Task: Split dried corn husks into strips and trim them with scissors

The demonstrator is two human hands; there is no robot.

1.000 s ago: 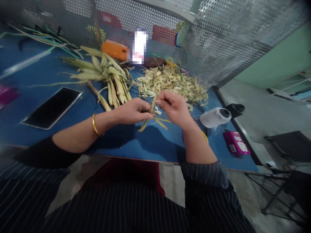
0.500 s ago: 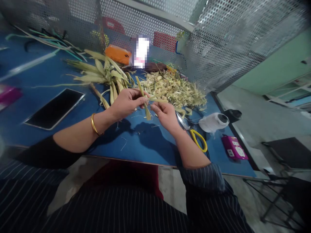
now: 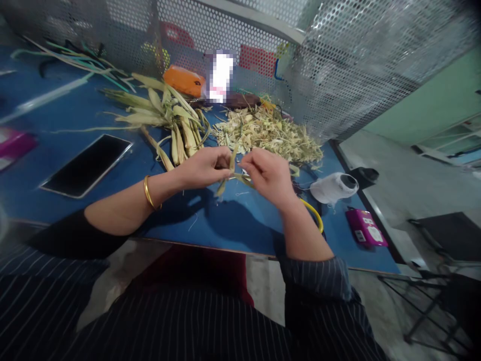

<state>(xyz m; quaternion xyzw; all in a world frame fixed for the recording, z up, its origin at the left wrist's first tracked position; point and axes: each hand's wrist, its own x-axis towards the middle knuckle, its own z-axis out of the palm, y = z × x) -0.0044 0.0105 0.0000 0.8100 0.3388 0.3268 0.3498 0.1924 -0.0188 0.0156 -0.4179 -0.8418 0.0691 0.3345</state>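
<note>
My left hand (image 3: 203,168) is closed, pinching folded pale-green strips of corn husk (image 3: 233,158) between thumb and fingers. One strip sticks up past the fingertips, and other ends hang below and stretch toward the right. Close beside it, my right hand (image 3: 269,176) is closed in a pinch; whatever lies between its fingertips is too small to make out. Behind the hands lies a heap of shredded husk bits (image 3: 270,133). Longer corn husks (image 3: 161,113) lie in a bunch behind my left hand. Scissors show only a yellow handle (image 3: 314,215) beside my right forearm.
On the blue table (image 3: 225,225) a phone (image 3: 87,165) lies at left. A white thread spool (image 3: 332,188) and purple packet (image 3: 366,228) are at right. An orange packet (image 3: 184,81) stands near the perforated metal screen (image 3: 323,70). Green strips (image 3: 84,65) lie far left.
My right hand has risen and turned over, covering the scissor blades. My left hand has shifted slightly right and down, and the husk strips it holds have changed angle.
</note>
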